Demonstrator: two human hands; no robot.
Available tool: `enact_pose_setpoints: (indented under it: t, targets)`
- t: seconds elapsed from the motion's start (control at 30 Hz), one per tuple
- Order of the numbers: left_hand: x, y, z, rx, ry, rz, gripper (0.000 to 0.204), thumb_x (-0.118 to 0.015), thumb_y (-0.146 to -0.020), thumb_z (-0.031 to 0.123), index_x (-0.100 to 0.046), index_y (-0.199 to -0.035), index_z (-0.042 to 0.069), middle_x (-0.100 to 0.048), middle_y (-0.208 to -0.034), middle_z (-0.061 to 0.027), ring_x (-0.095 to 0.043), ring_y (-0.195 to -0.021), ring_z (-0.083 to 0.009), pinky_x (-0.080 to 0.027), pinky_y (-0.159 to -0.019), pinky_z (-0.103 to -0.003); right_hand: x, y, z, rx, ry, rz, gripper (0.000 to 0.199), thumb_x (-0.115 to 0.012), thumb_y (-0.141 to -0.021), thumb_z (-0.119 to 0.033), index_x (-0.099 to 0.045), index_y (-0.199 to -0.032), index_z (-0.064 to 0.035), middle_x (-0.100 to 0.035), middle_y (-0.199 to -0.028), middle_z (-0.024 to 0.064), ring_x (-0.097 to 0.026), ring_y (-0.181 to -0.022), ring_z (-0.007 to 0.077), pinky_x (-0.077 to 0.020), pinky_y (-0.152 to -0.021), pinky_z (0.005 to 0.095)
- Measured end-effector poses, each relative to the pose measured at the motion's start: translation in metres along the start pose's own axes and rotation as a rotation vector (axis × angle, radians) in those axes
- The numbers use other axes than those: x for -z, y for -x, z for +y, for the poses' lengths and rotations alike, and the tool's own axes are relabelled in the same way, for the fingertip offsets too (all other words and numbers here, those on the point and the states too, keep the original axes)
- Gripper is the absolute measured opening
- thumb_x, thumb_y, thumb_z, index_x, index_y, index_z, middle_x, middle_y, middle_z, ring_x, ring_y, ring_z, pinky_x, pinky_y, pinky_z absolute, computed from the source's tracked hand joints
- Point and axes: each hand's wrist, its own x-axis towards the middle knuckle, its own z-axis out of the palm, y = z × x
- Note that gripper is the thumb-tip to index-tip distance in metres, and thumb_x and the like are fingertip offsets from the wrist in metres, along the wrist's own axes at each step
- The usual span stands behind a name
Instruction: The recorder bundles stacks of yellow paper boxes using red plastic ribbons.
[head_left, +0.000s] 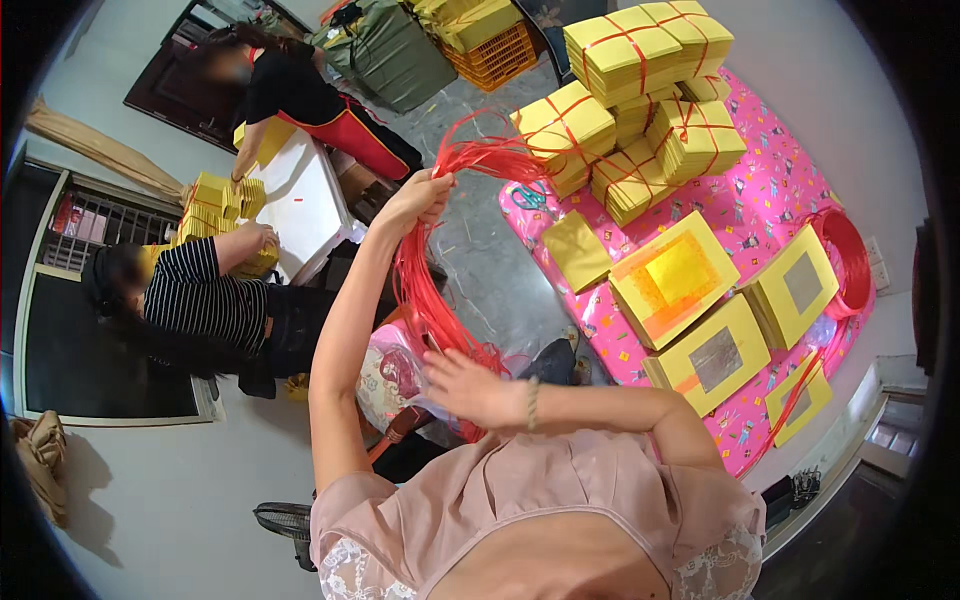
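Note:
Raised in front of me, my left hand (420,203) is closed around the upper part of a thick bundle of red plastic strings (425,285). Loose ends loop out above the fist toward the stacked paper. The rest of the bundle hangs down toward my lap. Lower down, my right hand (468,390), with a beaded bracelet on the wrist, lies beside the hanging strings with its fingers stretched out. Whether its fingertips touch the strings I cannot tell. Below this hand the lower strings are partly hidden.
To the right, a pink patterned table (620,345) bears tied stacks of yellow paper (625,55), loose paper piles (710,355), scissors (528,198) and a red string coil (850,265). At left, two people work at a white table (310,200). A fan (285,520) stands low left.

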Motion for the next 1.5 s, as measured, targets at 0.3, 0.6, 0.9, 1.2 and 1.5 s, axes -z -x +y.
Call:
enact_pose_setpoints:
  t: [0.3, 0.6, 0.9, 1.2, 1.5]
  targets:
    - [0.006, 0.024, -0.034, -0.703, -0.685, 0.299, 0.019, -0.045, -0.088, 0.018, -0.047, -0.096, 0.001, -0.055, -0.069, -0.0107, -0.054, -0.060, -0.0209, -0.043, -0.058, -0.033, 0.065, -0.049, 0.130, -0.885, -1.574, 0.457, 0.048, -0.063, -0.082, -0.034, -0.047, -0.119, -0.0082, -0.055, -0.114, 0.0056, -0.055, -0.097, 0.0142, -0.0433, -0.077, 0.0252]
    - [-0.033, 0.086, -0.066, -0.524, -0.921, 0.395, 0.015, -0.046, -0.085, 0.007, -0.033, -0.090, 0.001, -0.050, -0.065, -0.0294, -0.050, -0.070, -0.0486, -0.036, -0.057, -0.053, 0.082, -0.075, 0.198, -0.642, -2.002, 1.012, 0.015, -0.055, -0.088, -0.026, -0.053, -0.093, -0.0114, -0.047, -0.059, -0.0064, -0.048, -0.057, 0.0068, -0.0446, -0.071, 0.0285]
    - [-0.016, 0.085, -0.150, -0.521, -0.725, 0.330, 0.024, -0.052, -0.082, 0.006, -0.042, -0.103, 0.000, -0.056, -0.071, -0.0171, -0.058, -0.071, -0.0349, -0.044, -0.064, -0.040, 0.088, -0.072, 0.173, -0.506, -1.923, 0.840, 0.033, -0.044, -0.092, -0.035, -0.040, -0.066, -0.0153, -0.022, -0.048, -0.0078, -0.021, -0.040, 0.0047, -0.0261, -0.043, 0.0216]
    - [-0.017, 0.050, -0.112, -0.371, 0.272, -0.116, 0.031, -0.059, -0.083, 0.021, -0.051, -0.106, 0.003, -0.053, -0.096, -0.0019, -0.051, -0.086, -0.0099, -0.042, -0.076, -0.025, 0.042, -0.083, 0.153, -0.631, -1.906, 0.633, 0.042, -0.044, -0.092, -0.036, -0.030, -0.059, -0.0147, -0.023, -0.047, -0.0057, -0.020, -0.039, 0.0063, -0.0198, -0.038, 0.0224]
    - [-0.013, 0.044, -0.070, -0.125, -0.129, 0.202, 0.023, -0.043, -0.093, 0.028, -0.054, -0.086, 0.009, -0.029, -0.053, 0.0104, -0.025, -0.041, -0.0017, -0.020, -0.037, -0.022, 0.002, 0.000, 0.234, -0.606, -0.738, 0.337, 0.051, -0.066, -0.076, -0.035, -0.052, -0.108, 0.0017, -0.057, -0.102, 0.0142, -0.058, -0.091, 0.0236, -0.0466, -0.079, 0.0354]
